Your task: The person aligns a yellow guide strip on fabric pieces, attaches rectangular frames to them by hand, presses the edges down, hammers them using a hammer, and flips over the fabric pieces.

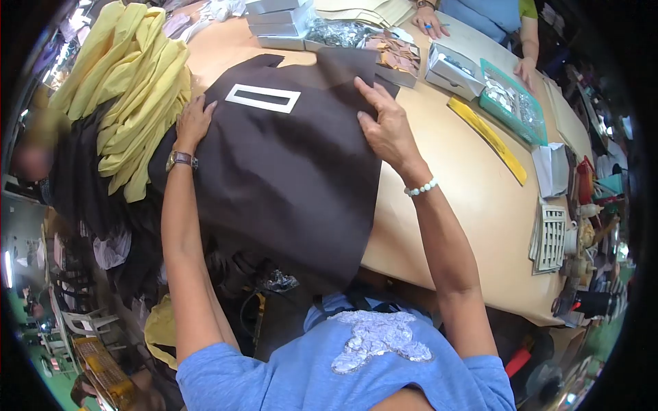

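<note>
A dark brown cloth piece (pixel 288 171) lies over the table's front edge, its lower part hanging down. On it, near the top, rests a white rectangular frame (pixel 263 98) with a long slot. My left hand (pixel 195 123) lies on the cloth's left edge, fingers extended, beside a heap of yellow cloth (pixel 130 103). At the cloth's right edge is my right hand (pixel 387 127), thumb and fingers around the edge area, the thumb apart from the fingers. Whether it pinches the cloth is hard to make out.
A yellow strip (pixel 488 140) lies on the table (pixel 439 205) at the right. Behind it stand a green basket (pixel 510 103), a white box (pixel 454 70) and a box of brown pieces (pixel 397 58). A co-worker's hands (pixel 430 22) are at the far side.
</note>
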